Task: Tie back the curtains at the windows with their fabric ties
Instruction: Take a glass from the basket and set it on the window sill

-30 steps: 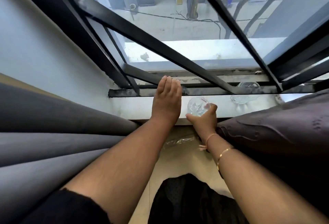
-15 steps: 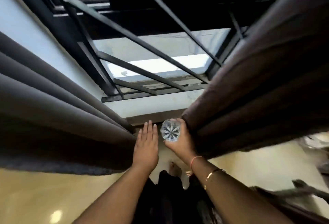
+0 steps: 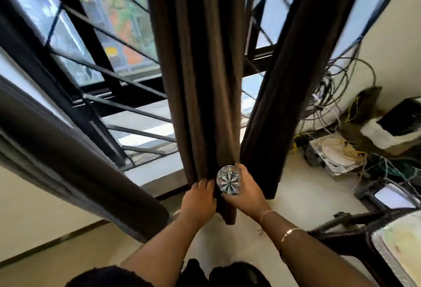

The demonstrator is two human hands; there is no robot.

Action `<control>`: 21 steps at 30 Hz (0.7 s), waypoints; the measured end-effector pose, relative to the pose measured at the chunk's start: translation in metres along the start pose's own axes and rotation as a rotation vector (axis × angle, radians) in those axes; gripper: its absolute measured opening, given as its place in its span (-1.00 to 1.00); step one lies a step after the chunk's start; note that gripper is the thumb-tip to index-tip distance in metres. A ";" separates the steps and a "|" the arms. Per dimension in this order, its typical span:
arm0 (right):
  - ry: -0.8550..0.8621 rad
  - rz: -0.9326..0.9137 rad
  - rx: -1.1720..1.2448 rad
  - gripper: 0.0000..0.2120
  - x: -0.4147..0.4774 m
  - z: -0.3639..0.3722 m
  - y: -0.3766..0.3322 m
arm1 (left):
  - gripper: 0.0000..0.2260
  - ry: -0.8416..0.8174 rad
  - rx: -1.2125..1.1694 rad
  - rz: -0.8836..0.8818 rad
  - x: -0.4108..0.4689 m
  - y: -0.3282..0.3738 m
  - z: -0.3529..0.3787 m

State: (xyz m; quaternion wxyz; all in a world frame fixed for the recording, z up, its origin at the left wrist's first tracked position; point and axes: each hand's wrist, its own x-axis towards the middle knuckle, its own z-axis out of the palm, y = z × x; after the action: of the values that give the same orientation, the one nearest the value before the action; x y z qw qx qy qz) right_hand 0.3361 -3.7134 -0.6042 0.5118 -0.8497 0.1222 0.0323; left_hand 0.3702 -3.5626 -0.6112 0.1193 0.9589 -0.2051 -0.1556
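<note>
A dark brown curtain (image 3: pixel 200 81) hangs in folds down the middle of the head view in front of the barred window (image 3: pixel 91 59). My left hand (image 3: pixel 200 200) grips its lower folds from the left, fingers curled into the cloth. My right hand (image 3: pixel 243 191) holds a clear cut-glass tumbler (image 3: pixel 228 180) against the curtain's right side. A second brown curtain panel (image 3: pixel 293 63) hangs just right of it. A grey curtain (image 3: pixel 75 161) slants across the left. No fabric tie shows.
A tangle of cables (image 3: pixel 337 95) and a white box of wires (image 3: pixel 335 154) lie on the floor at the right wall. A dark chair frame (image 3: pixel 355 225) and a pale cushion (image 3: pixel 401 248) stand at the lower right. The white window sill (image 3: pixel 157 170) runs behind the curtain.
The view has swung right from the sill to the middle curtain. My left hand went from flat and open to gripping the curtain folds. My right hand still carries the glass.
</note>
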 end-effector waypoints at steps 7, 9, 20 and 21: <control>0.184 0.028 -0.048 -0.08 -0.078 -0.108 0.066 | -0.49 -0.042 -0.039 -0.009 -0.029 0.137 0.017; 0.225 0.065 -0.070 -0.06 -0.106 -0.141 0.094 | -0.48 -0.084 -0.064 -0.001 -0.041 0.179 0.033; 0.428 0.302 -0.018 -0.26 -0.200 -0.269 0.199 | -0.51 -0.255 -0.166 -0.010 -0.058 0.322 0.102; 0.451 0.320 0.002 -0.29 -0.203 -0.278 0.207 | -0.50 -0.276 -0.187 -0.009 -0.052 0.330 0.108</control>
State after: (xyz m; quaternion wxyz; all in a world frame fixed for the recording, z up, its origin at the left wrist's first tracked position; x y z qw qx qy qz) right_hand 0.0699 -4.0145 -0.6144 0.4610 -0.8048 0.3657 -0.0773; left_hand 0.1700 -3.8509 -0.6008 0.1779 0.9142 -0.1998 -0.3045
